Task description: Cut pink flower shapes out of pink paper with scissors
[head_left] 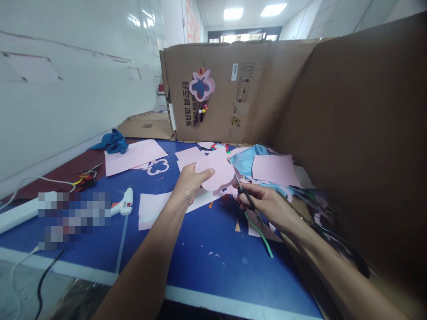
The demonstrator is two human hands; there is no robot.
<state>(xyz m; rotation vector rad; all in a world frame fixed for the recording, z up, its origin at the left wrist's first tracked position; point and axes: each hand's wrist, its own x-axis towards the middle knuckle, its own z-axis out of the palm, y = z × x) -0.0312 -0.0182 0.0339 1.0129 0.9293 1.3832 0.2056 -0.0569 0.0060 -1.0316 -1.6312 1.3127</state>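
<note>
My left hand (191,181) pinches a pale pink paper cutout (218,171) with a rounded, lobed edge, its thumb lying on top. In my right hand (259,198) is a pair of scissors (246,195) with dark handles. The blades point up and away, along the right edge of the cutout; whether they touch it I cannot tell. A green strip (262,235) lies under the right hand, close to pink paper scraps. Beneath the left wrist is a pale sheet (151,211) on the blue table (200,275).
A glue gun (126,202) stands at the left near cables. Pink sheets (133,155), a flower-shaped outline (158,167) and light blue cloth (248,160) lie farther back. Cardboard walls (276,89) rise behind and right, with a pink flower piece (202,85) fixed on them.
</note>
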